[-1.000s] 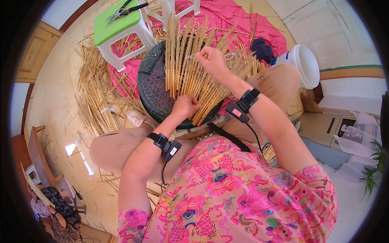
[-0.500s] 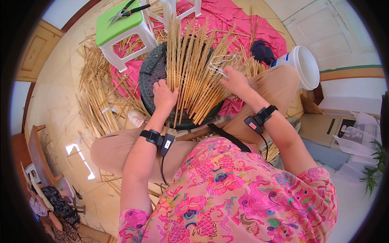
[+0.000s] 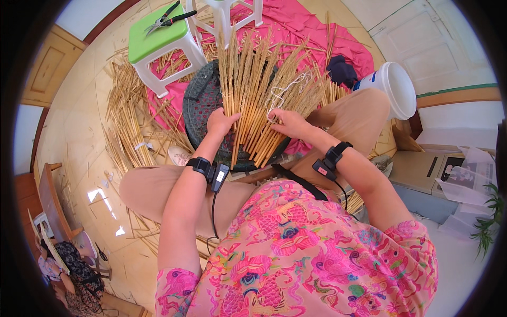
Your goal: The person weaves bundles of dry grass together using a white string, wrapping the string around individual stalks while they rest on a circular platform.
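Observation:
A fan of dried grass stalks (image 3: 252, 119) with feathery heads lies side by side across a round dark tub-like thing (image 3: 196, 100) in front of me. At the fan's left edge, my left hand (image 3: 221, 122) grips the outermost stalks, its thumb across their top. My right hand (image 3: 289, 124) is over the fan's right part, with thumb and fingertips pinched on a white cord (image 3: 277, 99). Loops of this cord lie over the feathery heads just beyond the right fingers. The fingertips of my left hand are partly hidden.
A green-topped white stool (image 3: 161, 39) bearing black-handled shears (image 3: 170, 21) stands far left. Loose stalks (image 3: 128, 124) are heaped on the floor at left. Pink cloth (image 3: 338, 39) spreads behind, with a white bucket (image 3: 398, 90) at right. Another person (image 3: 71, 264) sits at lower left.
My right hand has come down and left toward the stalks, drawing the cord loops along. My left hand has shifted slightly right and down, its thumb now over the stalks.

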Tool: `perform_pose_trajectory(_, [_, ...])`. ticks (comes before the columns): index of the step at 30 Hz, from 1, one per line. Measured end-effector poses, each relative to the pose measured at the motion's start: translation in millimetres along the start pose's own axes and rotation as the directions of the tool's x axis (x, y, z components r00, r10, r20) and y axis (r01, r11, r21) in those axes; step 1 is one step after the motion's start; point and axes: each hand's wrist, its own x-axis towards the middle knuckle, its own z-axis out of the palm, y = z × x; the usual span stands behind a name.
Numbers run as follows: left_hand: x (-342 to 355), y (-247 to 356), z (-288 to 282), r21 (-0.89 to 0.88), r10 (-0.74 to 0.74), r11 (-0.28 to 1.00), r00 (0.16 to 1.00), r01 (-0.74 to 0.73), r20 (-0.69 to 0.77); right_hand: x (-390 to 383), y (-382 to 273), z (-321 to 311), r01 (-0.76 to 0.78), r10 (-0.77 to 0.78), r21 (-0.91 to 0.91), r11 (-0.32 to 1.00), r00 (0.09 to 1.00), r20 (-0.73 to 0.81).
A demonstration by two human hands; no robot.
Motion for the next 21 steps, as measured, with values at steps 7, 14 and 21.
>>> perform_pose_trajectory(7, [-14.4,12.0,11.6,-0.162,0.039,0.986,0.998,-0.045,-0.041,-1.0,-11.6,-5.2,-0.094,0.092,0.040,0.995,0.994,0.057])
perform_pose_trajectory(14, [-10.7,4.3,-1.0,-0.262,0.042,0.961,0.981,-0.092,-0.190,0.4,-14.2,-3.3,-0.045,0.045,0.063,0.997,0.999,0.000])
perform_pose_trajectory(21, [-14.1,-2.1,-11.2,-0.423,0.151,0.849,0.912,-0.318,-0.381,3.3,-22.9,-3.5,0.007,-0.007,0.118,0.993,1.000,-0.001])
